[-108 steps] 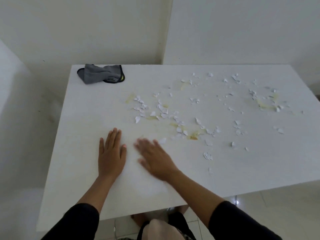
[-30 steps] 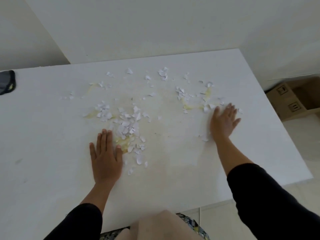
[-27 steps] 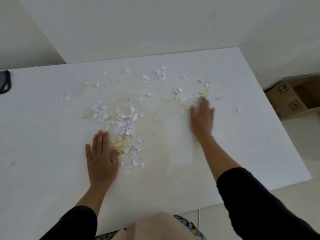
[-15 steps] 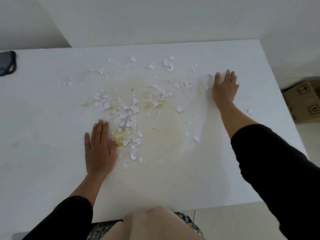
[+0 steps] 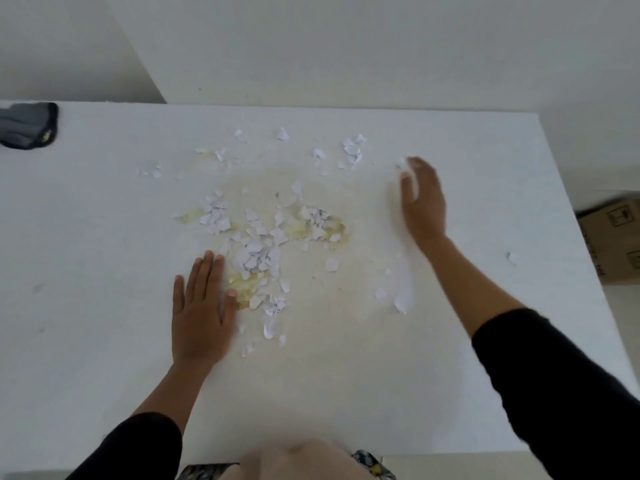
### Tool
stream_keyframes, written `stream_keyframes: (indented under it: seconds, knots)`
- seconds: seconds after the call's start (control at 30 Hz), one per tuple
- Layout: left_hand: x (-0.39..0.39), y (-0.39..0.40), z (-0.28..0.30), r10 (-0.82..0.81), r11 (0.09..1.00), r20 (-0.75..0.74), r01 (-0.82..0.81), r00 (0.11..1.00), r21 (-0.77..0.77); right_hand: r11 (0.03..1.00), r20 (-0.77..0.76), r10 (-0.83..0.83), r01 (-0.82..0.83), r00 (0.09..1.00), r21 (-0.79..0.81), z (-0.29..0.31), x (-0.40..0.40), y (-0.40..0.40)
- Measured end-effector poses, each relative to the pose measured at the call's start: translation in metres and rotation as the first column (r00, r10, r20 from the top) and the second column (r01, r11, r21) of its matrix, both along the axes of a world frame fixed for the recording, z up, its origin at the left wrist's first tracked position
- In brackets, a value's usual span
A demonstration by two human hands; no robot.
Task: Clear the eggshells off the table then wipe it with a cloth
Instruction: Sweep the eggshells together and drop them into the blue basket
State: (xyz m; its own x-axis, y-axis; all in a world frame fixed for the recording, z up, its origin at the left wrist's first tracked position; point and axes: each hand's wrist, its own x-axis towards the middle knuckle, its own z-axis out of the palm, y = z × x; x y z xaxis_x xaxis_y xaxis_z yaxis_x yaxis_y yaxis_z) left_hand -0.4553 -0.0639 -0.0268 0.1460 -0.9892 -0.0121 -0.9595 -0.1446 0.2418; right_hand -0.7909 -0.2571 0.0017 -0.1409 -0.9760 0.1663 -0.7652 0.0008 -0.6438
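Sweeping scattered white eggshell fragments [image 5: 256, 254] toward the flat-pressed left hand [image 5: 201, 317], keep the right hand [image 5: 420, 199] spread, edge low.

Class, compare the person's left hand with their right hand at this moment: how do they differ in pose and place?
The left hand lies flat beside the main eggshell pile; the right hand is tilted on edge, far right. The left looks sharp, the right blurred. Both are open, holding nothing, on the table.
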Motion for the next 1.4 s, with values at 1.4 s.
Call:
stream_keyframes:
  seconds: [1.4]
  knots:
    - [0.039, -0.028, 0.006, 0.254, 0.967, -0.067, -0.254, 0.965, 0.003, 0.344, -0.016, 0.939, -0.936, 0.344, 0.073, -0.018, 0.319, -0.102]
